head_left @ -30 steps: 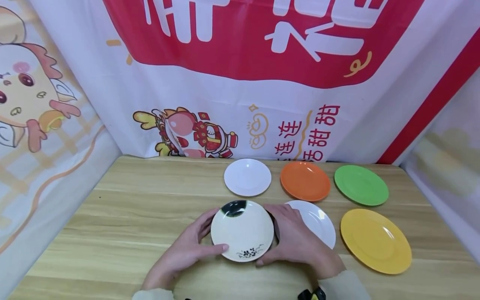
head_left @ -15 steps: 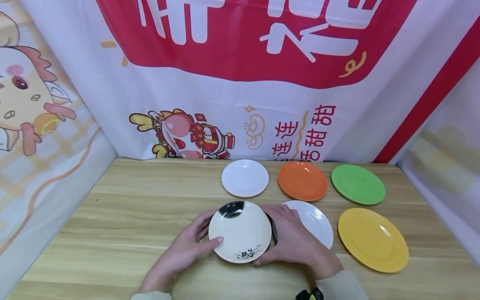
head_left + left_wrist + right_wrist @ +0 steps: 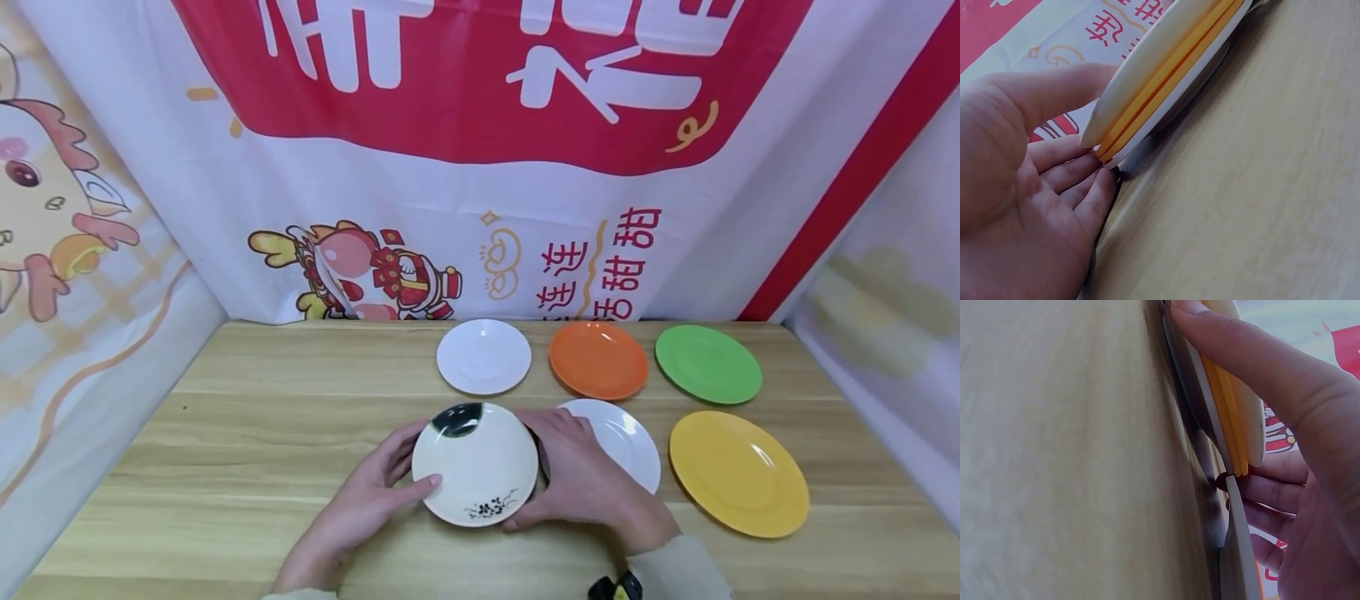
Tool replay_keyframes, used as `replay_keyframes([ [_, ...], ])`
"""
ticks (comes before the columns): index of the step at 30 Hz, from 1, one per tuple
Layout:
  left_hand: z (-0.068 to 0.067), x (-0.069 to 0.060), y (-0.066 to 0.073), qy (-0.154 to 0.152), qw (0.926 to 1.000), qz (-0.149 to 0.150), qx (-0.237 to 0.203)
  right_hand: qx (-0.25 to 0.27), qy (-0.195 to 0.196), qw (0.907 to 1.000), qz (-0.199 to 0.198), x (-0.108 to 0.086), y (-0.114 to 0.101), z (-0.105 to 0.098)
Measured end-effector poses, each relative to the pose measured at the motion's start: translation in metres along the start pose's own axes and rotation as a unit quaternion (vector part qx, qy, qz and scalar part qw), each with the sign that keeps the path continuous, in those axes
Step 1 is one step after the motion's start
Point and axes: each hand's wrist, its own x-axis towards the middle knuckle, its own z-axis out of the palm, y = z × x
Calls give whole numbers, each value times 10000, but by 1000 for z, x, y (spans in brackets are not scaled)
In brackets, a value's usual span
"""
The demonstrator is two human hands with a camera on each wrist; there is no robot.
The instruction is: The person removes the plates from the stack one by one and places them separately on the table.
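Head: the wooden tabletop stretches left of the left hand; a partly hidden white plate crowds the right hand. Between them, both curled hands grip a plate stack (cream top, dark patch, floral print). Left wrist: yellow rims show underneath. Right wrist: the stack's underside is lost in shadow.

Plate stack is held low centre between left hand and right hand, two plates just parked to the right, three plates lined up behind, cloth hung up top.
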Motion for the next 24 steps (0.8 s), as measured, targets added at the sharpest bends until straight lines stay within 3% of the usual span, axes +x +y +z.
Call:
replay_keyframes([
  [8,3,1,4,789,9969,11,-6,-22,28,10000,-58,1,0,0],
  [14,3,0,6,1329,9903,-168,375,-33,7,10000,-59,2,-2,-1],
  [17,3,0,7,1426,9887,-250,400,-22,10,10000,-75,2,-3,-1],
  [24,4,0,6,1389,9894,-426,-56,-1,-17,10000,14,0,-1,-1],
])
